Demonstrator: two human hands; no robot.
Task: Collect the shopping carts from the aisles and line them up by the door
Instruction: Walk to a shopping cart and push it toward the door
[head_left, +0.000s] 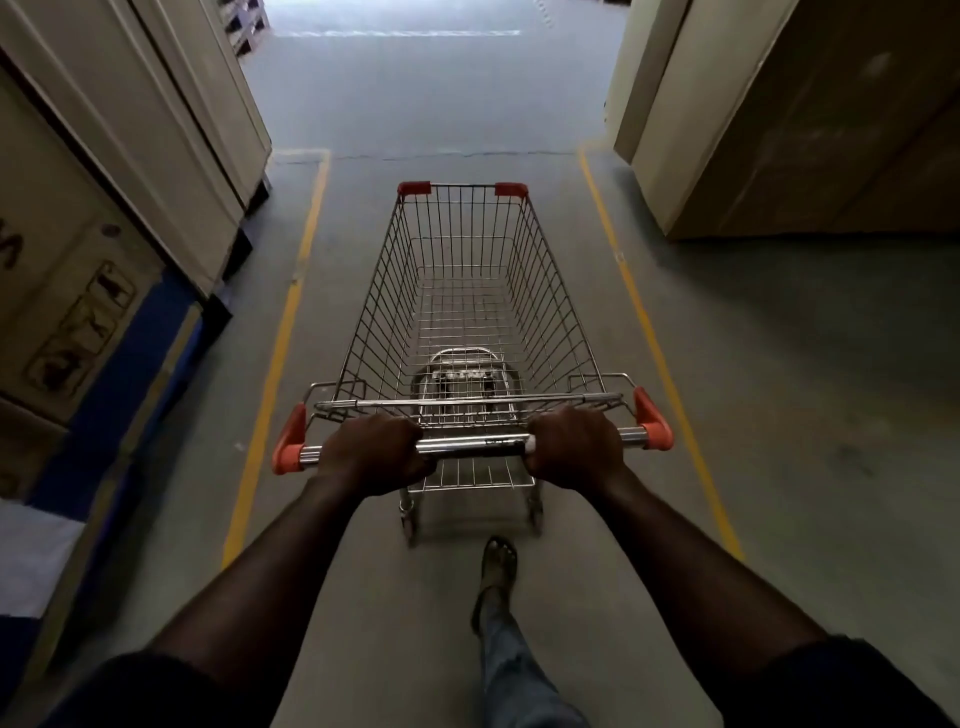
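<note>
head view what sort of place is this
Probably a warehouse or warehouse-style store aisle. Tall cardboard boxes stand on both sides, yellow lines mark a lane on the concrete floor, and the left hand and right hand grip the handle of a wire shopping cart.

The cart (462, 312) is made of glossy metal wire, its handle bar (475, 446) of polished metal, the end caps (290, 441) of orange plastic; the floor (779, 364) is matt concrete.

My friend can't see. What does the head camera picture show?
A left hand and right hand grip the handle of an empty silver wire shopping cart with orange corners, between yellow floor lines. Tall cardboard boxes stand either side.
</note>
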